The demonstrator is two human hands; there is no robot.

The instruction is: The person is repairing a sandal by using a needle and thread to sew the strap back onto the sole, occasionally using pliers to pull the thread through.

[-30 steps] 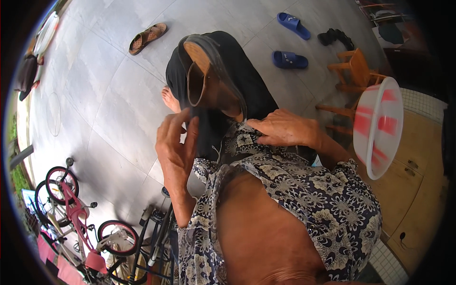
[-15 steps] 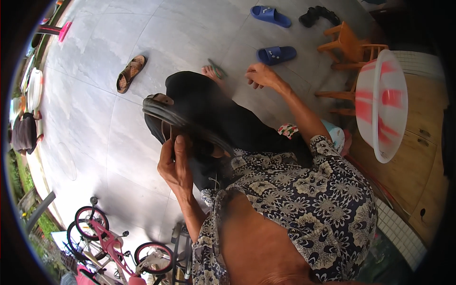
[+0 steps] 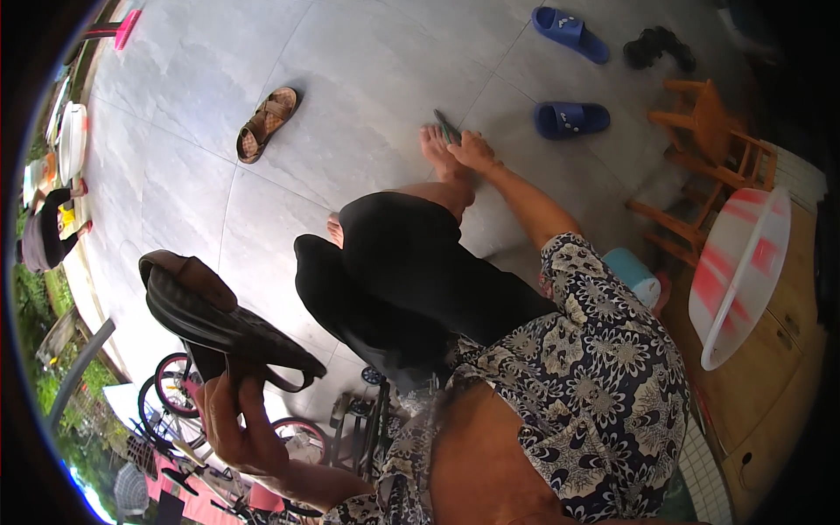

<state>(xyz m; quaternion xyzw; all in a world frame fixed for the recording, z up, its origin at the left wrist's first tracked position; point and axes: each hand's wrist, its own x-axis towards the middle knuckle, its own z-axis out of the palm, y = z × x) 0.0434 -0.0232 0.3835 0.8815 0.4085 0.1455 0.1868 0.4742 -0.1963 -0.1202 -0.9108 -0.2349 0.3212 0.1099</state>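
My left hand (image 3: 241, 424) is raised at the lower left, its fingers closed on a dark sandal (image 3: 223, 311) with brown straps. The sandal is tilted, with its black sole edge showing and one strap hanging loose near my fingers. Stretched down to the floor, my right hand (image 3: 475, 152) is closed at a small green-handled tool (image 3: 445, 128) that looks like pliers. The tool lies beside my bare foot (image 3: 436, 150), and my fingers hide part of it.
A matching brown sandal (image 3: 267, 124) lies on the grey tiles. Two blue slippers (image 3: 572, 121) and black footwear (image 3: 658, 48) are at the far right. Wooden stools (image 3: 713, 131) and a red-and-white basin (image 3: 739, 276) stand at right. Bikes (image 3: 179, 385) are at lower left; a person (image 3: 45, 236) is far left.
My left hand has carried the sandal leftward, away from my lap. My right hand has reached down to the green-handled tool and closed at it. The view has shifted.
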